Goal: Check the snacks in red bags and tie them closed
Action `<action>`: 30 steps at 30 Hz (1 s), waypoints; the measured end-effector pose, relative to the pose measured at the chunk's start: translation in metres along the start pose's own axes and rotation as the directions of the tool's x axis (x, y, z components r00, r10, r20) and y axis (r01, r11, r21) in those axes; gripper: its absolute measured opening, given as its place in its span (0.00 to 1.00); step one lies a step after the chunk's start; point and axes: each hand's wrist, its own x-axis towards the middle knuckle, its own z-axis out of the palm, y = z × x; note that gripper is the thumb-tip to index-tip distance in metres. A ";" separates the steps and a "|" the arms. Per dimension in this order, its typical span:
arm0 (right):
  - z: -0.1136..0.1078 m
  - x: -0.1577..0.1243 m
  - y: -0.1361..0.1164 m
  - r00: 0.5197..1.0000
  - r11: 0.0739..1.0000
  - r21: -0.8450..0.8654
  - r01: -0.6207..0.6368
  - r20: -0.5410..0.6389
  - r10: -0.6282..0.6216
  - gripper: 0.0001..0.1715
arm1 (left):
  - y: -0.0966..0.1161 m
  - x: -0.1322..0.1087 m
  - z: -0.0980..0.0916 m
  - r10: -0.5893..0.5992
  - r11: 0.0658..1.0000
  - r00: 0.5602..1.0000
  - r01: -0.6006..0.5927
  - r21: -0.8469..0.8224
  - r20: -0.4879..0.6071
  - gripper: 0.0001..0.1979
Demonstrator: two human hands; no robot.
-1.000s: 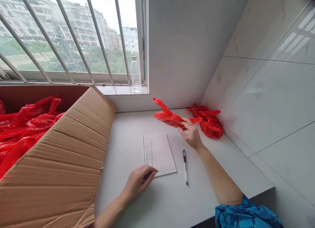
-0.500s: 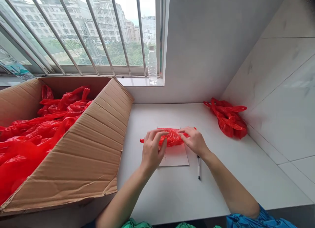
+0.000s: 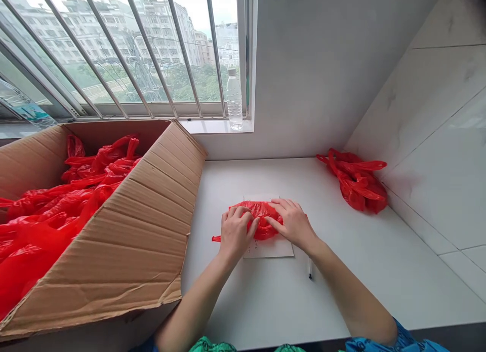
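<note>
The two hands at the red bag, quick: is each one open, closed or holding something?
Left hand: curved over the red bag; cannot tell whether its grip is closed.
Right hand: open, at the bag's right side.

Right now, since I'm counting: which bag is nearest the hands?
The red bag over the paper, under the left hand and right hand; other bags sit in the box or by the wall.
</note>
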 end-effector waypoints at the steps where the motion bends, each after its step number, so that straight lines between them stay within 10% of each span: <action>1: 0.006 0.003 -0.002 0.999 1.000 -0.011 0.010 -0.038 -0.010 0.28 | 0.000 0.002 0.004 -0.003 1.000 1.000 0.003 0.018 -0.005 0.12; 8: 0.053 0.006 0.000 0.993 0.997 -0.075 -0.019 0.118 0.028 0.38 | -0.015 0.000 0.044 -0.008 0.985 0.981 -0.025 0.171 0.191 0.32; 30: 0.059 0.002 0.003 0.989 0.994 -0.109 -0.022 0.142 0.038 0.40 | -0.021 -0.006 0.054 0.000 0.977 0.981 -0.041 0.210 0.195 0.33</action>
